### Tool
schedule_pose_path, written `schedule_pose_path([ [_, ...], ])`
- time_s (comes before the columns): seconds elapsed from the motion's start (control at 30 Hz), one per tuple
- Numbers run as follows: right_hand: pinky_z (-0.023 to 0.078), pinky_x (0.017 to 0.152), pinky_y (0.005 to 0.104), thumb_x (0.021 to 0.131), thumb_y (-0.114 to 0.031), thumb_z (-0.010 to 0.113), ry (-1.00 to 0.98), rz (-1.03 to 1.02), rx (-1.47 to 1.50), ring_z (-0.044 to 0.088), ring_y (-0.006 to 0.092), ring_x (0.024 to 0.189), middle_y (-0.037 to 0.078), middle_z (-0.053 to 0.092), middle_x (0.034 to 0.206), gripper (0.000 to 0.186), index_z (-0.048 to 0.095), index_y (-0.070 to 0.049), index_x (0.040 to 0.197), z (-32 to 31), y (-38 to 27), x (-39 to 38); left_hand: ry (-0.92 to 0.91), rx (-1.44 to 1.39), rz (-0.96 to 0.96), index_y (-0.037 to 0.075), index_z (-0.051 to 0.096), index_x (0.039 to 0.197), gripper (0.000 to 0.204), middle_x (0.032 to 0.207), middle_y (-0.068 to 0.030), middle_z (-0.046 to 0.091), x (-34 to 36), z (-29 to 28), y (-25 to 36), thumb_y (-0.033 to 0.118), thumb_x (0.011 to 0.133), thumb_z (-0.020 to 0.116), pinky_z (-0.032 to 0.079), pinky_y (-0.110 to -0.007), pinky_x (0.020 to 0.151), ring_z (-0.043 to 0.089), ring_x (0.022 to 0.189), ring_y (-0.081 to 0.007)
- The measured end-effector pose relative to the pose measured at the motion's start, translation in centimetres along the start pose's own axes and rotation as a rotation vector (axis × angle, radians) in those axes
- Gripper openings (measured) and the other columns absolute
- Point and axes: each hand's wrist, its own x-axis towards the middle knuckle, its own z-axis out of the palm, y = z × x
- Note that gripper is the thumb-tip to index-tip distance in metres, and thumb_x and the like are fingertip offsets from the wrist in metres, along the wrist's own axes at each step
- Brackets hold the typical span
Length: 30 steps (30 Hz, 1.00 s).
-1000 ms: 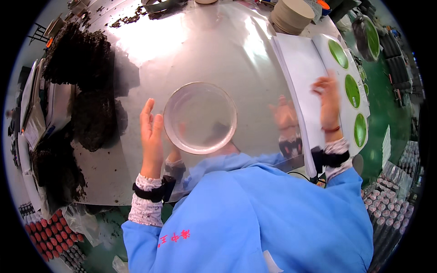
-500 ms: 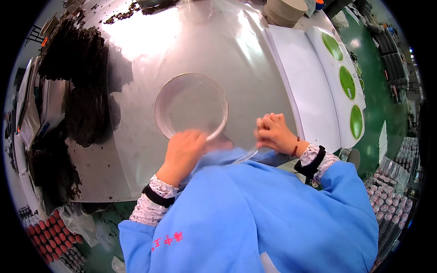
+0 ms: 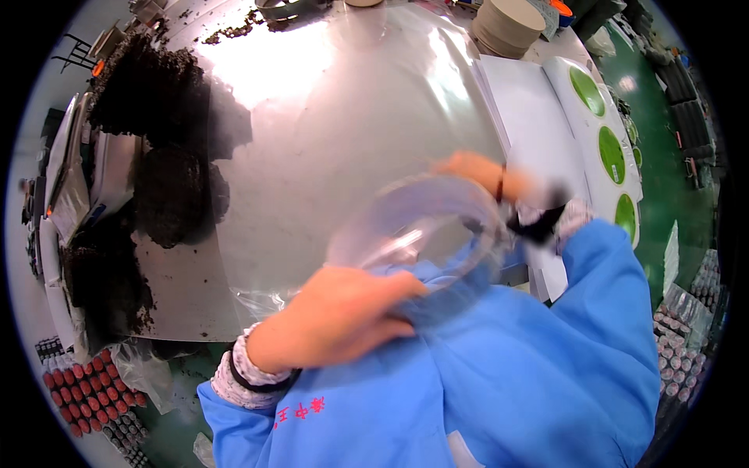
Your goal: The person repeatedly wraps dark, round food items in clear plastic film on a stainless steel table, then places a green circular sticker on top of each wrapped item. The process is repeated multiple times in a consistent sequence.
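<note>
A wide clear plastic ring [image 3: 370,222] is held up tilted above the near edge of the table, in front of my blue smock. My left hand [image 3: 335,316] grips its near left side, thumb lying along the wall and fingers curled under. At the ring's far right rim is my right hand [image 3: 472,170], smeared by motion. Its fingers are too blurred to show whether they hold the rim or only touch it. Through the ring, part of the smock shows.
Dark, crumbly stacks [image 3: 173,195] line the table's left side. White sheets [image 3: 538,117] and a white panel with green ovals [image 3: 611,154] lie right. At the back are a pile of round tan discs [image 3: 507,30] and a dark ring-shaped piece [image 3: 285,8]. Clear film covers the tabletop [image 3: 289,171].
The ring has left the table, tilting and moving right and toward me. My left hand now grips it. My right hand has moved up to its far rim.
</note>
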Motion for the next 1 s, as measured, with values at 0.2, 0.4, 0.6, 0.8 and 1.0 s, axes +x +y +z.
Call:
schedule_pose_path([
  [0.2,0.044,0.057,0.0466,0.092,-0.015,0.062,0.609,-0.07,-0.075,0.059,0.0392,0.067,0.018,0.059,0.074,0.011,0.06,-0.005,0.088,-12.5,-7.3,6.2,0.166,0.518,-0.08,0.01,0.061,0.108,0.031,0.073,-0.0097,0.064,4.4,3.9,-6.6,0.029,0.085,0.07,0.048,-0.043,0.062,0.062,0.064,-0.032],
  [0.4,0.036,0.047,0.0373,0.097,-0.028,0.06,0.666,-0.243,-0.202,0.048,0.0256,0.052,0.008,0.051,0.066,0.03,0.051,-0.006,0.079,-7.0,-7.6,-1.7,0.203,0.777,-0.012,0.0,0.043,0.142,0.064,0.141,-0.0195,0.042,6.5,2.4,-10.2,0.04,0.093,0.058,0.035,-0.042,0.107,0.041,0.131,-0.0317],
  [0.6,0.047,0.063,0.0412,0.095,-0.033,0.062,0.056,0.079,-0.005,0.06,0.0296,0.068,0.01,0.061,0.08,0.025,0.06,-0.008,0.091,-0.2,-4.0,-4.1,-0.33,-0.746,-0.008,0.0,0.029,0.153,0.074,0.163,-0.0154,0.02,-2.0,0.7,-5.2,0.053,0.102,0.039,0.011,-0.045,0.121,0.016,0.151,-0.029],
  [0.8,0.051,0.085,0.0337,0.094,-0.014,0.06,0.178,0.32,0.2,0.067,0.0266,0.094,0.014,0.07,0.101,0.018,0.067,-0.001,0.104,-12.7,8.1,3.6,0.197,0.519,-0.552,0.006,0.043,0.147,0.064,0.158,-0.0153,0.031,-7.6,5.3,-7.9,0.04,0.095,0.059,0.017,-0.048,0.119,0.025,0.149,-0.0331],
  [1.0,0.043,0.098,0.0454,0.09,-0.043,0.066,0.631,0.517,-0.875,0.056,0.0388,0.111,0.023,0.06,0.118,0.053,0.059,-0.003,0.124,-21.8,31.8,-1.1,0.623,0.356,-0.515,0.004,0.055,0.134,0.044,0.137,-0.0161,0.056,-9.4,2.0,-11.4,0.02,0.093,0.063,0.041,-0.044,0.106,0.051,0.129,-0.0343],
])
